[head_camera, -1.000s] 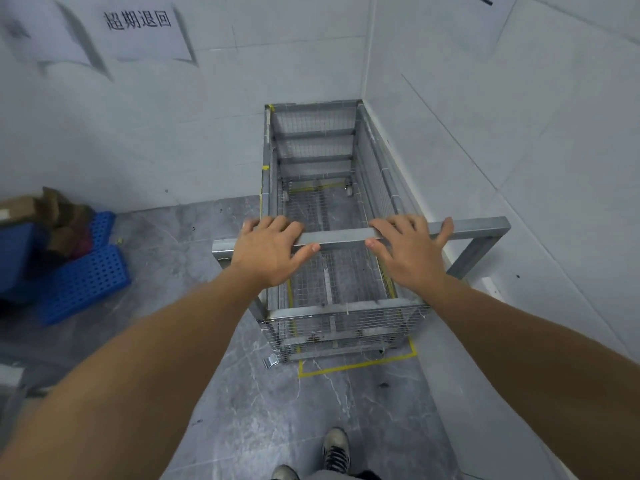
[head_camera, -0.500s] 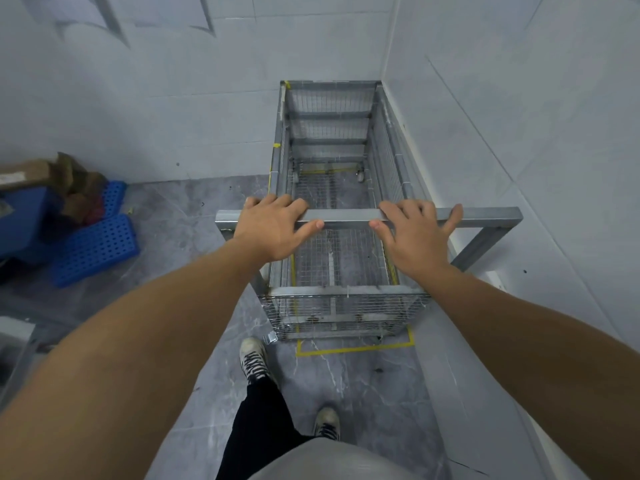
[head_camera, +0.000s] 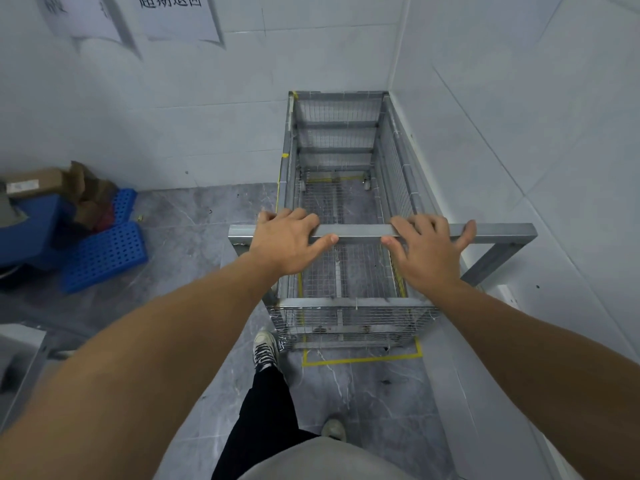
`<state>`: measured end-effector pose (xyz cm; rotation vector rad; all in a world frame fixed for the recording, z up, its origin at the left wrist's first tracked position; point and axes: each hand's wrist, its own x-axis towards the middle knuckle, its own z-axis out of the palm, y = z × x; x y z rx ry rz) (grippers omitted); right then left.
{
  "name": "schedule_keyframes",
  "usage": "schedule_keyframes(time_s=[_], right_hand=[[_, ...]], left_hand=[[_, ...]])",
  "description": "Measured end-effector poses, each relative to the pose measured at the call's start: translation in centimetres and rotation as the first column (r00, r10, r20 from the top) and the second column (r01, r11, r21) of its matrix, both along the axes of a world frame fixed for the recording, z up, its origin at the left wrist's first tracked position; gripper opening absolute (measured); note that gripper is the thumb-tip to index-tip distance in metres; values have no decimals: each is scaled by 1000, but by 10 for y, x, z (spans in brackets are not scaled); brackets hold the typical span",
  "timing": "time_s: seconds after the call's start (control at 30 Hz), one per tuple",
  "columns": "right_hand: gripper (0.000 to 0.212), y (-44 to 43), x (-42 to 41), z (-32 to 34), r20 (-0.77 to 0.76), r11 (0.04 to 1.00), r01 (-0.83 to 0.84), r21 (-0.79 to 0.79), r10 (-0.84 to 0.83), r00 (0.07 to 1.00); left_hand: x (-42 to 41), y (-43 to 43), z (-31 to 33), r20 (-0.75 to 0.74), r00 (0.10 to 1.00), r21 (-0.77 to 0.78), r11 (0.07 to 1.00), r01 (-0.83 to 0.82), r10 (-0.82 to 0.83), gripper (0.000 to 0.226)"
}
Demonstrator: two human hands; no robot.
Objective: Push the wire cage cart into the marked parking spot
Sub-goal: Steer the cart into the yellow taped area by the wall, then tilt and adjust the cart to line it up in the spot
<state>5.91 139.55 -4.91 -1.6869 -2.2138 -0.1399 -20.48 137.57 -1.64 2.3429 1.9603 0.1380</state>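
Far to the left of the left hand, a blue perforated crate (head_camera: 104, 255) lies on the grey floor beside a torn cardboard box (head_camera: 52, 184). Above and left of that hand, 2 paper sheets (head_camera: 173, 15) hang on the tiled wall.

The left hand (head_camera: 287, 242) rests palm-down on the cart's handle bar (head_camera: 360, 231), fingers curled over its far edge and thumb stretched along the near side. Below it, a patterned shoe (head_camera: 265, 348) stands just beside the cart's near left corner.

Between and beyond both hands stands the wire cage cart (head_camera: 337, 133), its far end in the wall corner, its right side close along the right wall. Yellow floor tape (head_camera: 362, 359) shows just past its near end, under the hands.

The right hand (head_camera: 429, 251) lies flat on the same bar, fingers spread, little finger splayed rightward, thumb beneath the near edge.
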Motion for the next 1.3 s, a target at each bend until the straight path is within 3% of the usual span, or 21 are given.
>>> schedule_keyframes(time_s=[0.13,0.33,0.5,1.0,1.3], right_hand=[[33,0,1,-1,5,1000,4,-19,-4,1000],[37,-1,1,-1,10,1000,7,-26,-7,1000],[39,-1,1,0,3,1000,8,-20,-8,1000],[34,2,0,-7,11,999,14,31,-14,1000],[45,0,1,-1,24,998,18,-57,-17,1000]], left_hand=[[-1,3,-2,25,1000,-22,1000,9,-8,63],[-2,4,-5,36,999,-14,999,28,-28,66],[-2,4,-6,40,999,46,998,33,-35,52],[-3,5,-6,27,999,74,997,35,-37,63],[-2,3,-5,11,999,76,996,39,-39,66]])
